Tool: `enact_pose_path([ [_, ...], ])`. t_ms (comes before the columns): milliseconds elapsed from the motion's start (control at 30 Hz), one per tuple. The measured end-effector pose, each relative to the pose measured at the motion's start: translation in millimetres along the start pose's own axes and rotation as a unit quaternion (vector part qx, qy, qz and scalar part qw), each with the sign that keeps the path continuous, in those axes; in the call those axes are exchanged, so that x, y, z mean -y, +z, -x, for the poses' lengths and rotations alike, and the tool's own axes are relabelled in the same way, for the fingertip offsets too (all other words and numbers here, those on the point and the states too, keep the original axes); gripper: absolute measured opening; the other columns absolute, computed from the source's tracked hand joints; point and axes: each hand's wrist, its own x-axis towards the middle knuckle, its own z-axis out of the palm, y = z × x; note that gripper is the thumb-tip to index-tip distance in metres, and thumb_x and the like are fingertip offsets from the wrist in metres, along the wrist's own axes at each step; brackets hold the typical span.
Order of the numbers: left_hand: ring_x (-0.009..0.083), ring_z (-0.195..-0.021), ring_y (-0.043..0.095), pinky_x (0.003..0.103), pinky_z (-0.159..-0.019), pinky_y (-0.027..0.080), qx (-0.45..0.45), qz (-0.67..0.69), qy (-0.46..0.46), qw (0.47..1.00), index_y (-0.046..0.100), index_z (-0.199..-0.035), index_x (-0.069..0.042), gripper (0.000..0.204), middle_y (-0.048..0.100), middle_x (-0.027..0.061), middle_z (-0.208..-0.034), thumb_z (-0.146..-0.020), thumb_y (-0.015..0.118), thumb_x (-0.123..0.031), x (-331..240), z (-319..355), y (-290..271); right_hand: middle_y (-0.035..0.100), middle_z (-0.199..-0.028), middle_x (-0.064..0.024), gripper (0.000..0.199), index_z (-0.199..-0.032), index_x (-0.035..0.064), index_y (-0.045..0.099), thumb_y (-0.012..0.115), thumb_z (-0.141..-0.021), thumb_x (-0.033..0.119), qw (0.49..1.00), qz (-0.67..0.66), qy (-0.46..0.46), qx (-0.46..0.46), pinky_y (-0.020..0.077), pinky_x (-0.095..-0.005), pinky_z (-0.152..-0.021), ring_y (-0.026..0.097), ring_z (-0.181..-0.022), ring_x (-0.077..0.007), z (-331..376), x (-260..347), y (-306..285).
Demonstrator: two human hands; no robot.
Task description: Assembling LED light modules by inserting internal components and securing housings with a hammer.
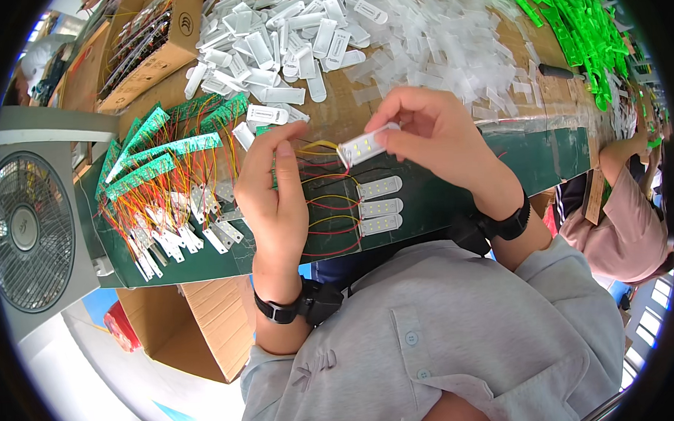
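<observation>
LED module (pixel 363 146) in your grip: smooth white plastic. Far casings (pixel 259 48): plastic, faintly glossy. Far pale strips (pixel 435 44): translucent, frosted. Far-right green strips (pixel 568 28): shiny plastic. Your shirt (pixel 474 317): matt cloth. Near-left carton (pixel 218 315): corrugated cardboard.

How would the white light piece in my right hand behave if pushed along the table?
The white light piece would probably slide rather than roll, being flat and oblong. Its straight edges suggest stiffness. The thin, curving yellow wires at its end would likely flex and trail.
</observation>
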Motion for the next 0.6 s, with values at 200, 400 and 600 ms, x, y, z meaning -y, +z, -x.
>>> enact_pose_path([
  [200,0.0188,-0.103,0.07,0.031,-0.09,0.054,-0.131,0.15,-0.044,0.979,0.07,-0.118,0.004,0.024,0.074,0.0095,-0.113,-0.098,0.057,0.008,-5.9,1.4,11.3,0.064,-0.088,0.0006,0.006,-0.098,0.0015,0.069,0.07,-0.093,0.003,0.985,0.13,0.099,0.058,0.0462,-0.0245,-0.066,0.058,-0.077,-0.0062,10.7,-0.8,4.5],
  [400,0.0243,-0.101,0.07,0.033,-0.09,0.054,-0.061,-0.145,0.048,0.986,0.073,-0.113,0.0,0.029,0.074,0.011,-0.105,-0.085,0.071,0.01,-6.0,-3.3,2.6,0.062,-0.089,-0.0095,0.008,-0.091,0.0038,0.065,0.073,-0.087,0.006,0.896,0.416,-0.147,-0.053,0.0494,-0.035,-0.069,0.063,-0.079,-0.0242,20.4,-38.0,9.9],
  [600,0.0261,-0.086,0.066,0.039,-0.084,0.049,-0.035,-0.162,0.073,0.983,0.075,-0.1,-0.003,0.017,0.072,0.0095,-0.088,-0.087,0.066,0.003,-11.1,-0.7,1.5,0.063,-0.091,-0.0145,0.007,-0.093,0.0062,0.066,0.066,-0.086,0.006,0.908,0.366,-0.191,-0.07,0.0518,-0.046,-0.077,0.064,-0.092,-0.037,-33.6,-28.1,-2.1],
])
